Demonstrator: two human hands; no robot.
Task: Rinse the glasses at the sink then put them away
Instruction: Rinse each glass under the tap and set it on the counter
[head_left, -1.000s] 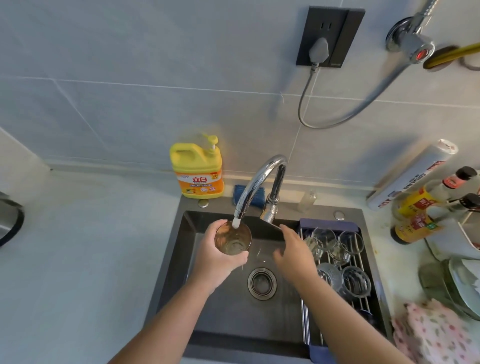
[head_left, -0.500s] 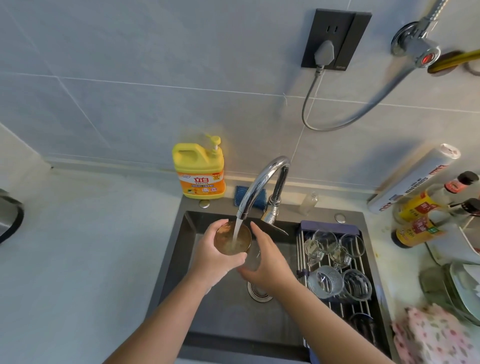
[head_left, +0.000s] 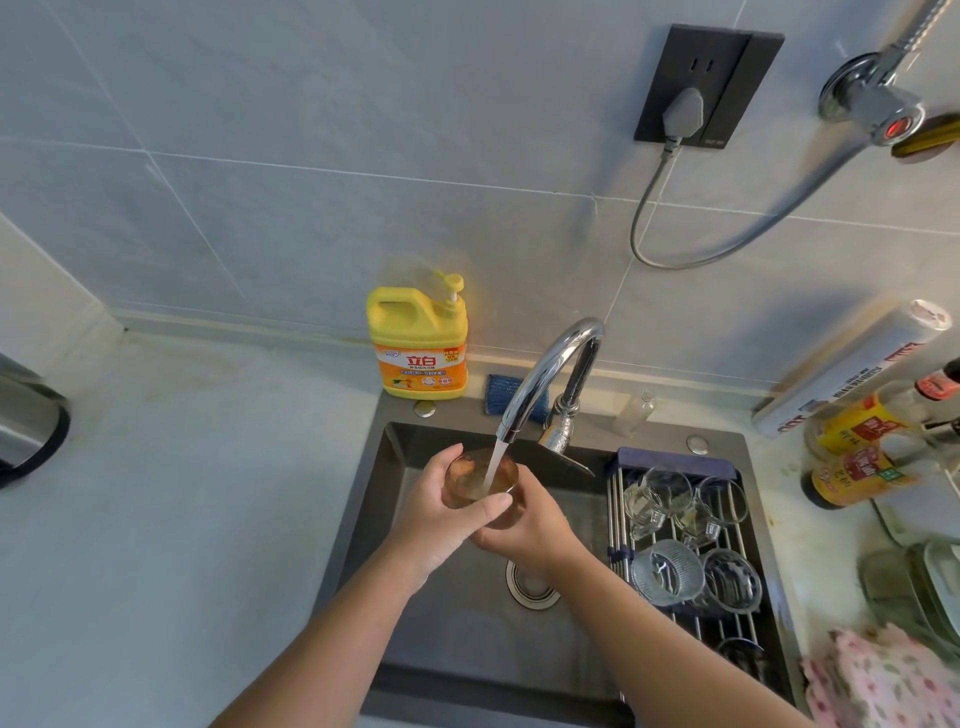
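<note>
Pale grey wall tiles and a pale countertop surround a dark grey rectangular sink (head_left: 467, 639) in the lower centre of the frame. At its back edge a curved chrome faucet (head_left: 550, 364) pours a thin stream of water (head_left: 493, 462) into an amber-tinted drinking glass (head_left: 480, 480), which is held upright over the basin just below the spout. The left hand (head_left: 441, 525) grasps the glass from the left, thumb laid across its near side. The right hand (head_left: 535, 530) wraps round its lower right side, fingers curled against the wall of the glass. To the right, a metal-barred drying rack (head_left: 675, 461) spans the sink and carries several clear glasses (head_left: 657, 499). A yellow pump bottle of dish soap (head_left: 418, 343) stands behind the sink's left corner.
</note>
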